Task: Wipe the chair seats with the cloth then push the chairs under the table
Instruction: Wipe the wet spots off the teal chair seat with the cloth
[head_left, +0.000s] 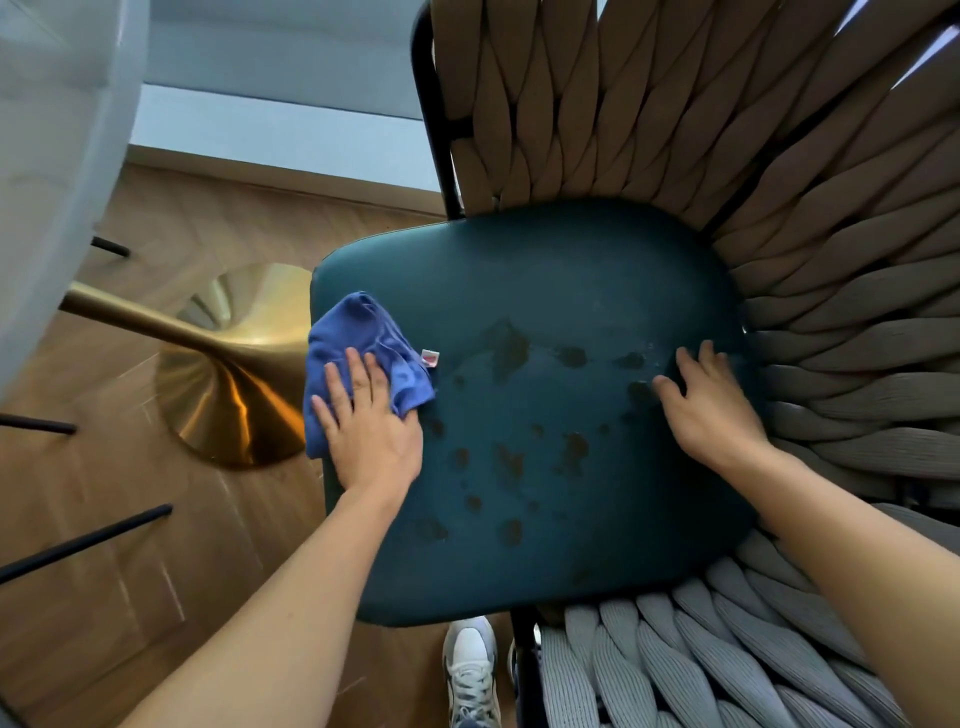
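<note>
A chair with a dark teal seat fills the middle of the head view, seen from above. Several dark stains dot the seat's middle and front. A crumpled blue cloth lies on the seat's left edge, partly hanging over it. My left hand presses flat on the cloth, fingers spread. My right hand rests on the seat's right side with fingers apart, holding nothing. The woven rope backrest curves around the far and right sides.
A white tabletop edge is at the upper left, on a brass pedestal base standing on the wooden floor. Thin black chair legs cross the left edge. My white shoe is below the seat's front.
</note>
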